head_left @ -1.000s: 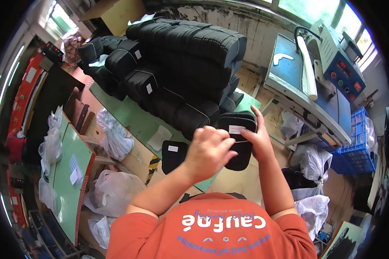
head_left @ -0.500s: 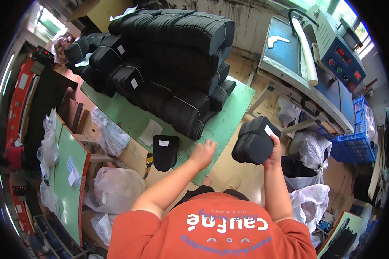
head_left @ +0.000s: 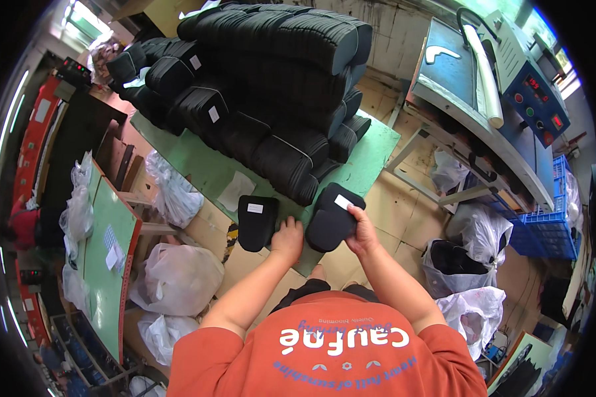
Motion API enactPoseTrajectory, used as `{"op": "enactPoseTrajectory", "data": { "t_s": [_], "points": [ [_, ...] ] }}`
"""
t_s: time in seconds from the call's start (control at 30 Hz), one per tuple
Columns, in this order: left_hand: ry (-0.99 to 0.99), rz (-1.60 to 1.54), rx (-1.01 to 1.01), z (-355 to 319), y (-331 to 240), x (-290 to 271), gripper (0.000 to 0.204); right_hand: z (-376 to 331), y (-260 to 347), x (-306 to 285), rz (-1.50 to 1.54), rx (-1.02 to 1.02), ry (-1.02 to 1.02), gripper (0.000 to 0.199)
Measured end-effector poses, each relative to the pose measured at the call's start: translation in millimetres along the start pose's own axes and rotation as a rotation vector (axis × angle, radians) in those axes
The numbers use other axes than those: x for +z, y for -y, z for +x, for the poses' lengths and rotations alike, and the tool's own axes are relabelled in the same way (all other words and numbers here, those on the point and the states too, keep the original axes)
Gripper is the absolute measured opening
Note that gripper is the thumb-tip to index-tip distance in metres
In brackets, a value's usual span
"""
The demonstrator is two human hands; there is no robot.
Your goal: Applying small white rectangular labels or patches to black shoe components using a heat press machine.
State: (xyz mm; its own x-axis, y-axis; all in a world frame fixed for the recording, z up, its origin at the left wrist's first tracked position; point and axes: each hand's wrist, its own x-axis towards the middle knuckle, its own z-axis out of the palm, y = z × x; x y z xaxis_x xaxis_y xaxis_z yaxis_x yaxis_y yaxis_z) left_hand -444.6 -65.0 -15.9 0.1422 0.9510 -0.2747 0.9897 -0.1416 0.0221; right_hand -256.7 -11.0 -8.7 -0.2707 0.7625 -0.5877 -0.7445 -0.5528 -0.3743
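On the far left stands a green side table (head_left: 102,274) with a red edge, and a pale bag (head_left: 179,278) sits to its right. On the green counter (head_left: 377,144), paper (head_left: 236,190) lies by the left edge. Just beside it, nearer the near corner, the left pads (head_left: 253,228), black with a white label, lie across that edge. Black piles (head_left: 245,106) fill the counter's far side, tied in rows. The left hand (head_left: 288,239) is low at the near corner, beside the left pads; its fingertips are hard to make out, so I cannot tell whether its grip is spread or pinching anything. The right pads (head_left: 331,225), also labelled, are held over the right edge by the near corner. The right hand (head_left: 363,233) pinches their right side, thumb on top by the label. Farther right are a press (head_left: 473,99) and a blue crate (head_left: 546,228).
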Motion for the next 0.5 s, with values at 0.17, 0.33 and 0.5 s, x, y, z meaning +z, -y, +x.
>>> {"op": "enactPoseTrajectory", "data": {
  "t_s": [0.17,0.33,0.5],
  "points": [
    [-0.137,-0.387,-0.02,-8,3,-10,0.038,-11,-5,11,-0.131,-0.075,-0.033,0.043],
    [-0.314,-0.636,-0.042,-23,14,-15,0.036,-10,1,7,-0.348,0.095,-0.086,0.096],
    [-0.37,-0.642,-0.107,-34,16,-39,0.024,42,122,-86,-0.055,-0.168,-0.271,0.078]
  ]
}}
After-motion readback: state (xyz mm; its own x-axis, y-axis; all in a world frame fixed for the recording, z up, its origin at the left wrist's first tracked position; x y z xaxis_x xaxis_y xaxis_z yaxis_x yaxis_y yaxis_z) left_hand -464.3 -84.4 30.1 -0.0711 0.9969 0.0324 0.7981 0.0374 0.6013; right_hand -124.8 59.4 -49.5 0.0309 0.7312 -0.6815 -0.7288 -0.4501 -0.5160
